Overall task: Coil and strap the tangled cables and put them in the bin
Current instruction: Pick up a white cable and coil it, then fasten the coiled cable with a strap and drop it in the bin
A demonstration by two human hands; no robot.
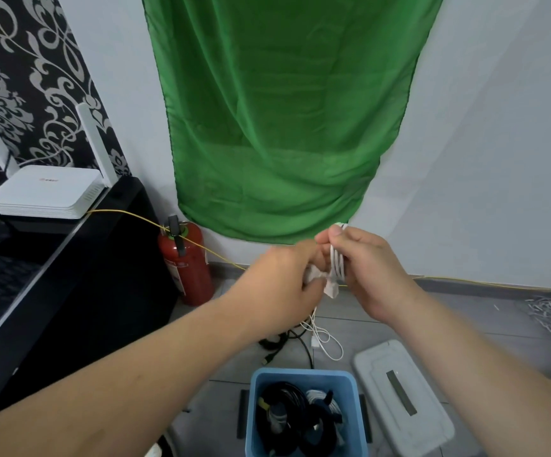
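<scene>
Coiled cables [284, 410], black and white, fill the blue bin [302, 374] at the bottom centre of the head view, and every place below is given from that bin. Far beyond the bin, a green cloth [277, 120] hangs down the white wall. Left of the bin stands a black cabinet [69, 275]. Just right of the bin, a grey lid [399, 400] lies flat on the grey floor. Beyond the bin and to its left, a red fire extinguisher [186, 265] stands against the wall beside the cabinet. Further left, a white router [46, 192] sits on the cabinet top. Above and beyond the bin, both hands meet in the air. The right hand [369, 268] grasps a white cable coil [337, 265], fingers curled round its loops. The left hand [284, 278] pinches a pale strap piece [330, 286] at the coil's lower end. On the floor just beyond the bin lie loose cables [320, 338], black and white, with one white strand running up toward the hands. A thin yellow wire [129, 214] runs from the router across the extinguisher and along the wall's foot behind the hands.
</scene>
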